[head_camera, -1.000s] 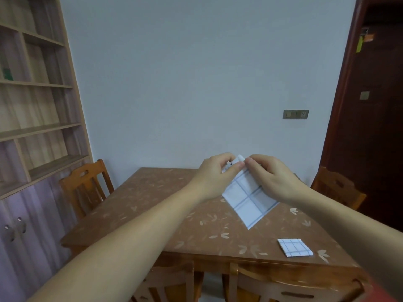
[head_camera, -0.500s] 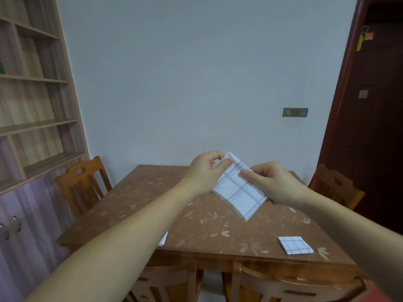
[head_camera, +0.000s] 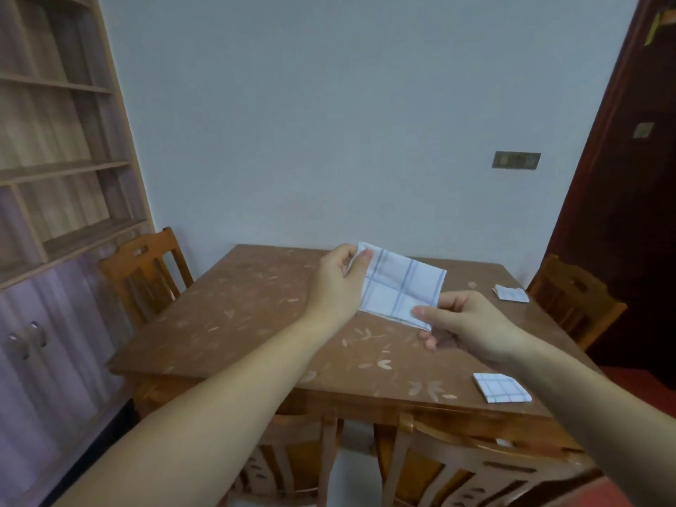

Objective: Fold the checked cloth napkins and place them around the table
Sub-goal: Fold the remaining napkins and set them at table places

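1. Step in hand, as I read it: mid-fold on the checked napkin (head_camera: 398, 287). It's held in the air above the bench (head_camera: 237, 323), not touching it.
2. Left hand (head_camera: 338, 283): fingers (head_camera: 364, 256) pinched on the napkin's top-left corner. Right hand (head_camera: 472, 323): thumb and fingers pinched on its bottom-right corner.
3. Already placed: one folded napkin (head_camera: 501, 387) at the near right edge, and a second folded napkin (head_camera: 510, 293) at the far right side.
4. Next, my guess: bring the corners together for one more fold and keep the edges aligned. Then set it at a free seat, likely on the left side.
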